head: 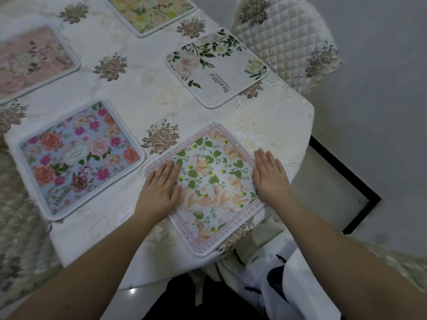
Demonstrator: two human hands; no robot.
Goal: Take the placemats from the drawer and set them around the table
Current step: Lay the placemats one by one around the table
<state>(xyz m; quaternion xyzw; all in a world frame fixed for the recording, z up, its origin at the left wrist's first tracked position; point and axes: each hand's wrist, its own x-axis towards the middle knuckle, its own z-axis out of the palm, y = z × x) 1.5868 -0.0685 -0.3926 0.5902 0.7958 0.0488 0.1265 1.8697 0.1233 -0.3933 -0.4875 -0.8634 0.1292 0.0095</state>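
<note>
Where the white embroidered tablecloth (143, 93) covers the table, five rectangular floral placemats are laid out flat. One cream placemat with green leaves, peach blossoms and a lettered border (212, 188) lies at the near edge, and it is pressed down by two hands: the left hand (159, 188) rests on its left side and the right hand (270, 176) on its right side, both with fingers straight and flat, nothing being grasped. Just to its left a blue placemat with pink and orange roses (78, 158) is seen. Farther away lie a white placemat printed "Beautiful" (217, 68), a pink floral placemat (32, 61) and a pale yellow-peach floral placemat (150, 12). One white quilted chair (286, 35) stands beside the table.
</note>
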